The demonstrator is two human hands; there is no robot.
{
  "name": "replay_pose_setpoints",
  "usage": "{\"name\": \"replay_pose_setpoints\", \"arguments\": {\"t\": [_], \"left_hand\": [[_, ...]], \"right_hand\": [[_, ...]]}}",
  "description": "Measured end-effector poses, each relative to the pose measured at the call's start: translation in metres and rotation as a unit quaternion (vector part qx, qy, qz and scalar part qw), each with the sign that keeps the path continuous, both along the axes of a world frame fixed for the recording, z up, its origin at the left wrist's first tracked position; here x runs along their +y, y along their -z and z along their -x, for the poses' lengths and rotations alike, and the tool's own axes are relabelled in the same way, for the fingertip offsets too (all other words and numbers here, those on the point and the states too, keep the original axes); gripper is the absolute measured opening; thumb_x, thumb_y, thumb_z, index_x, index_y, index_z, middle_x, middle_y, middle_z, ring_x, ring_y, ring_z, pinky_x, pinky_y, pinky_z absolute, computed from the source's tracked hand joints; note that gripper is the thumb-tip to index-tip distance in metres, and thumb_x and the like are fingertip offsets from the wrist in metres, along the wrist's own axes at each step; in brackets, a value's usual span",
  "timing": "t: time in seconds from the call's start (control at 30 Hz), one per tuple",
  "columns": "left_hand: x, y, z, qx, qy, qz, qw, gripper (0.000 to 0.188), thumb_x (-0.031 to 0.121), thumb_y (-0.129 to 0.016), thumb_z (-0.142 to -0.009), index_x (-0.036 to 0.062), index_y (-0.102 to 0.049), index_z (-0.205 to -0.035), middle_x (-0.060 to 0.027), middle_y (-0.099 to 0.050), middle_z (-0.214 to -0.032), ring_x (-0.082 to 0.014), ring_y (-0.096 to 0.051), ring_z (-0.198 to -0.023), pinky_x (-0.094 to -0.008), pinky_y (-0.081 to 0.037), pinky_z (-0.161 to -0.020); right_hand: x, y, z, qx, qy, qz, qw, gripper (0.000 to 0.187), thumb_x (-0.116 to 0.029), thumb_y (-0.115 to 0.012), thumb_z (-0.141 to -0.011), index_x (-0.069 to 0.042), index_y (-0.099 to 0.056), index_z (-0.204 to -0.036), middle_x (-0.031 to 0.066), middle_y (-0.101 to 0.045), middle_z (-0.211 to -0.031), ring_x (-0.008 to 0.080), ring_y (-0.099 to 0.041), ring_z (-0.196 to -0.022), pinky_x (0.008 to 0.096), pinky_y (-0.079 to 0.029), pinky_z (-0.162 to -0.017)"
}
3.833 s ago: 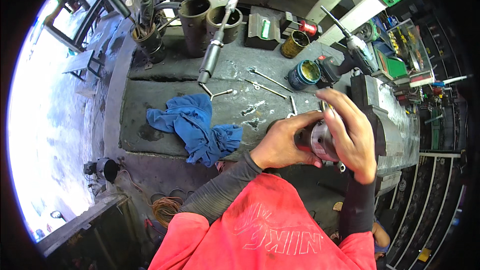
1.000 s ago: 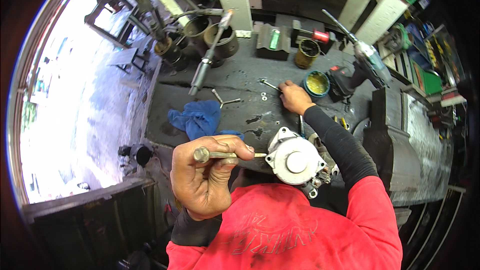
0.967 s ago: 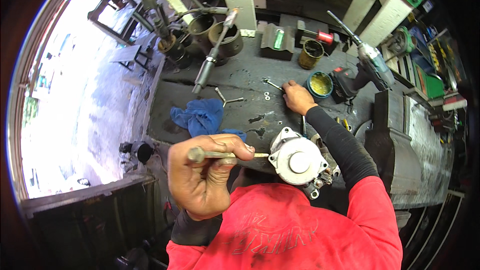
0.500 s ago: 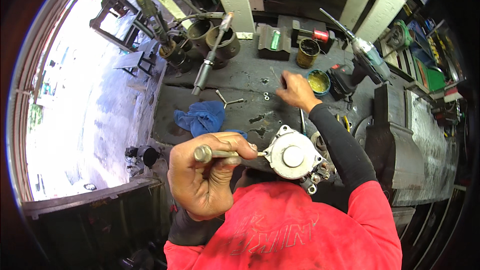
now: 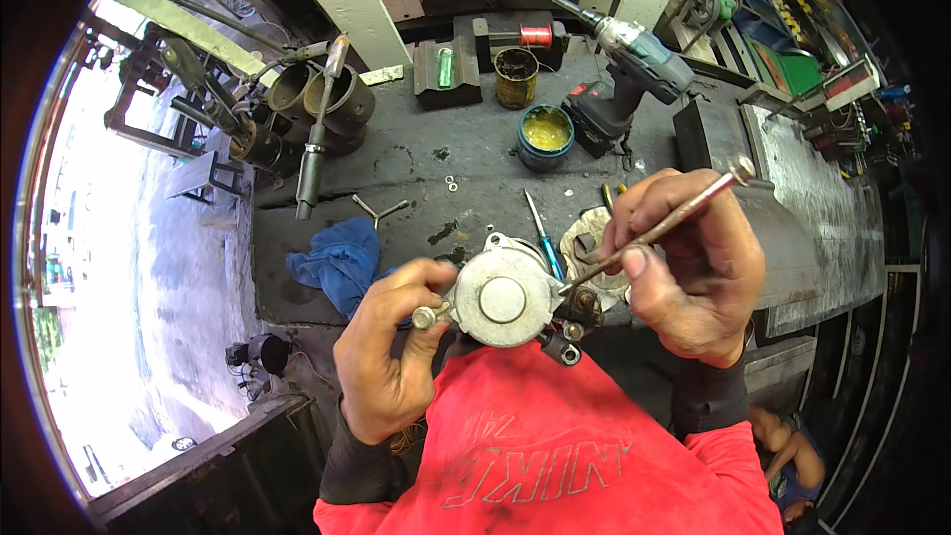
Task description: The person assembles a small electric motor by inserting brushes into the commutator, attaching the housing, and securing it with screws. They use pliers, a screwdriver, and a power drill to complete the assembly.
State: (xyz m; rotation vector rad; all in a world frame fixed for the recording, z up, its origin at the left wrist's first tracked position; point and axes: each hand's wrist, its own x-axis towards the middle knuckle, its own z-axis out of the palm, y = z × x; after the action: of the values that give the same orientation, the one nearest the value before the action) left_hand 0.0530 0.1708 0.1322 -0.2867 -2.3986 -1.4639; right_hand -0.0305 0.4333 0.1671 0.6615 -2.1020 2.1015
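What looks like a starter motor, with a round silver end cover [image 5: 525, 282], stands upright in front of my chest. My left hand [image 5: 384, 352] is closed at its left lug, thumb and fingers around a bolt [image 5: 424, 317] whose head shows there; the shank is hidden. Between thumb and fingers of my right hand [image 5: 708, 272] is a long bolt [image 5: 686, 210], tilted, its head up and to the right. Its lower end meets the cover's right lug; whether it has entered the hole I cannot tell. A terminal and a black fitting show at the motor's lower right.
On the dark bench lie a blue cloth [image 5: 335, 256], a three-way wrench [image 5: 376, 211], a blue-handled screwdriver [image 5: 545, 238] and two small washers [image 5: 452, 183]. Farther back are a grease tub [image 5: 546, 134], a brown can [image 5: 516, 79] and a cordless impact driver [image 5: 634, 54]. A person [image 5: 788, 451] shows low at right.
My right hand has come back from the bench beside the grease tub and now holds a long bolt at the motor. The left bolt sits deeper in its lug. The view has shifted.
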Motion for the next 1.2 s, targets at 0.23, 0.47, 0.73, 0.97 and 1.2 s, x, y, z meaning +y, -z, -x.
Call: {"name": "replay_pose_setpoints", "arguments": {"t": [0.23,0.47,0.73,0.97,1.2], "left_hand": [[-0.012,0.072,-0.007,-0.127,0.072,-0.266,0.953,0.038,-0.008,-0.070,-0.096,-0.0023,-0.062,-0.133,-0.0163,-0.062,-0.141,-0.0213,-0.065,-0.126,-0.0346,-0.057,-0.103],[-0.008,0.152,0.004,-0.144,0.014,-0.066,0.987,0.037,-0.008,-0.074,-0.088,0.0002,-0.074,-0.124,-0.0156,-0.077,-0.115,-0.0245,-0.076,-0.107,-0.0331,-0.059,-0.094],[-0.006,0.156,-0.004,-0.136,-0.042,-0.122,0.982,0.028,-0.004,-0.078,-0.088,0.0027,-0.081,-0.115,-0.0149,-0.081,-0.105,-0.0264,-0.078,-0.095,-0.0336,-0.060,-0.083],[-0.008,0.152,0.001,-0.008,-0.031,-0.052,0.998,0.032,-0.006,-0.081,-0.084,0.0039,-0.082,-0.114,-0.0125,-0.077,-0.109,-0.0256,-0.074,-0.099,-0.0334,-0.059,-0.086],[-0.007,0.147,0.004,-0.058,-0.032,-0.090,0.994,0.024,-0.008,-0.076,-0.089,-0.0028,-0.080,-0.112,-0.0162,-0.080,-0.108,-0.0237,-0.077,-0.098,-0.0306,-0.058,-0.089]], "right_hand": [[0.002,-0.010,-0.001,0.179,-0.051,-0.148,0.971,0.024,0.012,-0.067,-0.078,0.005,-0.061,-0.101,0.0148,-0.064,-0.091,0.0234,-0.068,-0.080,0.0346,-0.058,-0.073],[-0.006,-0.021,-0.007,0.194,-0.071,-0.205,0.957,0.025,0.013,-0.068,-0.072,0.004,-0.066,-0.095,0.0160,-0.069,-0.087,0.0271,-0.069,-0.080,0.0354,-0.055,-0.071],[-0.013,-0.012,-0.013,0.127,-0.114,-0.382,0.908,0.025,0.010,-0.075,-0.076,0.001,-0.067,-0.098,0.0152,-0.069,-0.096,0.0330,-0.070,-0.085,0.0391,-0.057,-0.077],[-0.011,-0.010,-0.022,0.123,-0.064,-0.339,0.930,0.034,0.007,-0.078,-0.082,-0.001,-0.070,-0.114,0.0127,-0.073,-0.102,0.0261,-0.072,-0.083,0.0356,-0.057,-0.072],[-0.008,0.004,-0.025,0.152,-0.050,-0.321,0.933,0.035,0.006,-0.076,-0.083,-0.004,-0.073,-0.117,0.0112,-0.073,-0.106,0.0285,-0.074,-0.085,0.0374,-0.060,-0.074]]}}
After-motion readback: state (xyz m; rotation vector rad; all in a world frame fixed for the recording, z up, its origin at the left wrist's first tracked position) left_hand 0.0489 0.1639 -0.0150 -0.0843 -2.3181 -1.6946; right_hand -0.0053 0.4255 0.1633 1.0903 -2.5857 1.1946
